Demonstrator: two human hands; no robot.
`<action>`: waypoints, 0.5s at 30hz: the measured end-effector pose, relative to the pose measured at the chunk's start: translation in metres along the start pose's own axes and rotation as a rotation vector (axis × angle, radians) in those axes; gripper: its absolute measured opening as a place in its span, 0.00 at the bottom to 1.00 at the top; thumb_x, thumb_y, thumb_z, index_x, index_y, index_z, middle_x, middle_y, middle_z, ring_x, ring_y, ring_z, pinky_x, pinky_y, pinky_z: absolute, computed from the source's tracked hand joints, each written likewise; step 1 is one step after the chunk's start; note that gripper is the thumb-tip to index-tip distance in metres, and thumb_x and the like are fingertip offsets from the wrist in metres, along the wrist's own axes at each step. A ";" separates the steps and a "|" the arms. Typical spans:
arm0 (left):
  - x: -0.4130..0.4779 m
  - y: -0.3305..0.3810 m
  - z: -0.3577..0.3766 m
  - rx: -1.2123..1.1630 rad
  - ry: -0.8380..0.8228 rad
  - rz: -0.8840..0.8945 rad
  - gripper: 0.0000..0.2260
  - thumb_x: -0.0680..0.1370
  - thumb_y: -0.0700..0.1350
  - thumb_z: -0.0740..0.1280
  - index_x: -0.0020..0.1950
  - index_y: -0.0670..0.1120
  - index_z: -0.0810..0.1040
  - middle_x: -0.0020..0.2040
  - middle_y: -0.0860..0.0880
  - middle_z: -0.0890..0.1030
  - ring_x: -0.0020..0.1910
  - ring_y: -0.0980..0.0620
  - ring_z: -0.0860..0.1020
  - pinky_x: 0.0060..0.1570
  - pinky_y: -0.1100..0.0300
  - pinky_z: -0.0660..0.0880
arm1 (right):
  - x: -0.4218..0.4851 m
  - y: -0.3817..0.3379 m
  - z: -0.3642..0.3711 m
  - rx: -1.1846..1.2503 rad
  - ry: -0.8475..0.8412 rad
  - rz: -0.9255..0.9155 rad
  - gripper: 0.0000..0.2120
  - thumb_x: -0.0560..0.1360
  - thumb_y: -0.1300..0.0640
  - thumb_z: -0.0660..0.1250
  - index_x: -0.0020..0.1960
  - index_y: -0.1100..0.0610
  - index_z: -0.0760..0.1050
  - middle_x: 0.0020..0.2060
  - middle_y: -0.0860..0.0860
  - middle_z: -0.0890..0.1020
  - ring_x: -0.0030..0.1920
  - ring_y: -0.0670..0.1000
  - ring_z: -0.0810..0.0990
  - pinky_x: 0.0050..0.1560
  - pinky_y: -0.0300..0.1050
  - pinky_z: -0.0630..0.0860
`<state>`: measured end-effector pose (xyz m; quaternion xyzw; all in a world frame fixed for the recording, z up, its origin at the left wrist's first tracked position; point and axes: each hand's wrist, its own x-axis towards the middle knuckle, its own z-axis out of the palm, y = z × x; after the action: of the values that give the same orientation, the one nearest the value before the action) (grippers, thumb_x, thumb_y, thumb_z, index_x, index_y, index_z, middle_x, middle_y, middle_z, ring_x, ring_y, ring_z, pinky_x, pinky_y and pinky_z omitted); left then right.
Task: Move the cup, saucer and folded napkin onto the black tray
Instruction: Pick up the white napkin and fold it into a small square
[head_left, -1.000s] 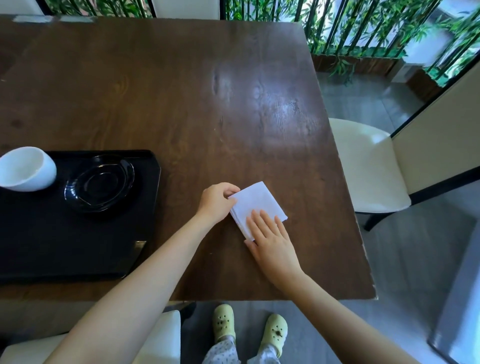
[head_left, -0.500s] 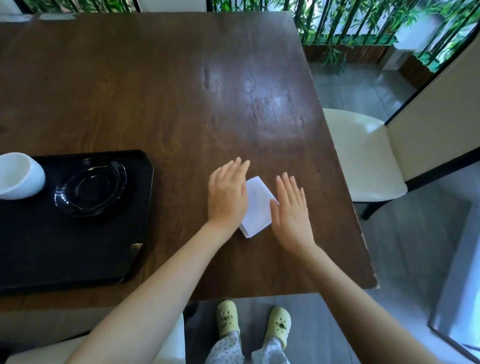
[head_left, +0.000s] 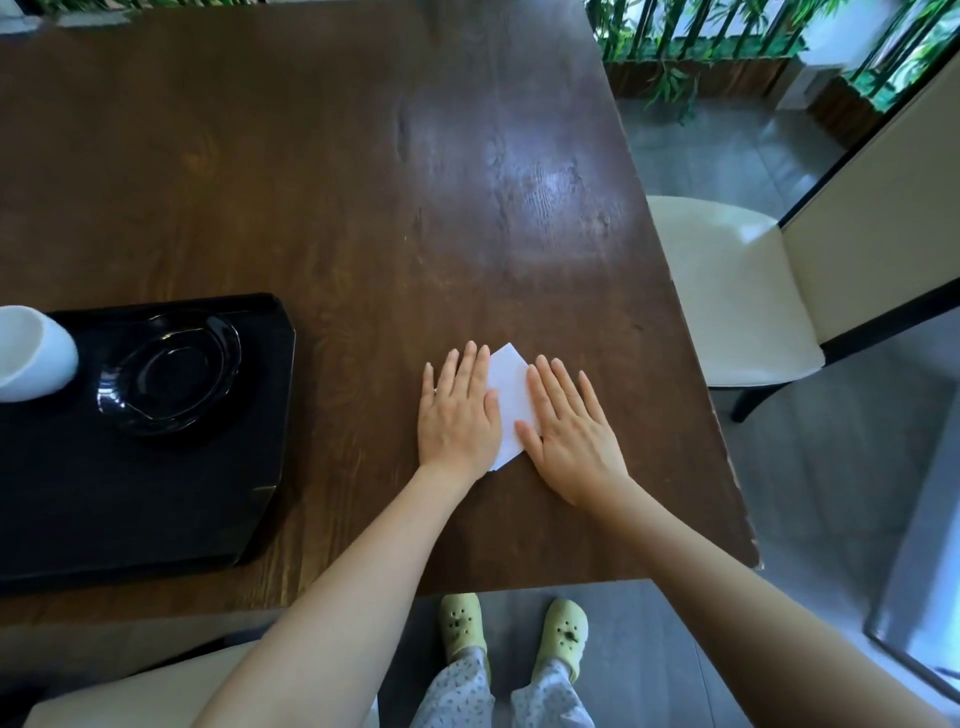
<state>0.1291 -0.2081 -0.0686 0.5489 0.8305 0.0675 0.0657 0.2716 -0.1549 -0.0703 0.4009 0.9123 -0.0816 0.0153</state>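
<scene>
In the head view, the napkin (head_left: 511, 402) looks light, soft and limp, so by my judgement it is best pinched at its free far corner at 12 o'clock. It is a white folded square lying on the table (head_left: 363, 182), well apart from the black tray (head_left: 156, 493) at 9 o'clock, where the saucer (head_left: 169, 371) and cup (head_left: 34, 353) already sit. The left hand (head_left: 457, 415) and right hand (head_left: 569, 431) lie flat, fingers spread, pressing its two sides.

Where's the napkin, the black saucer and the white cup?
napkin (head_left: 510, 400), head view, on the white strip showing between the two hands.
black saucer (head_left: 169, 371), head view, on its shiny middle.
white cup (head_left: 31, 356), head view, on its outer side wall.
</scene>
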 end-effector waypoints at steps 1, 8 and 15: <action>0.000 0.001 -0.001 0.015 -0.016 0.000 0.23 0.81 0.50 0.45 0.76 0.47 0.48 0.78 0.49 0.55 0.76 0.50 0.52 0.74 0.48 0.45 | -0.004 0.001 0.000 0.019 -0.001 0.029 0.31 0.77 0.40 0.37 0.75 0.55 0.40 0.76 0.49 0.45 0.75 0.46 0.38 0.75 0.47 0.34; 0.021 0.010 -0.029 0.034 -0.047 0.015 0.24 0.78 0.48 0.57 0.73 0.44 0.59 0.66 0.43 0.73 0.65 0.44 0.69 0.66 0.45 0.62 | -0.005 0.003 -0.002 0.085 -0.033 0.038 0.32 0.76 0.39 0.36 0.75 0.54 0.39 0.77 0.50 0.45 0.73 0.45 0.34 0.74 0.49 0.34; 0.073 -0.004 -0.049 -0.324 -0.426 -0.163 0.22 0.76 0.60 0.59 0.59 0.44 0.71 0.58 0.44 0.77 0.50 0.48 0.75 0.44 0.56 0.70 | -0.004 0.004 -0.007 0.077 -0.068 0.011 0.33 0.76 0.36 0.36 0.76 0.51 0.38 0.77 0.48 0.42 0.72 0.46 0.32 0.71 0.46 0.30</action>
<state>0.0878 -0.1449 -0.0234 0.4644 0.8179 0.0770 0.3308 0.2774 -0.1537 -0.0637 0.4034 0.9051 -0.1304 0.0315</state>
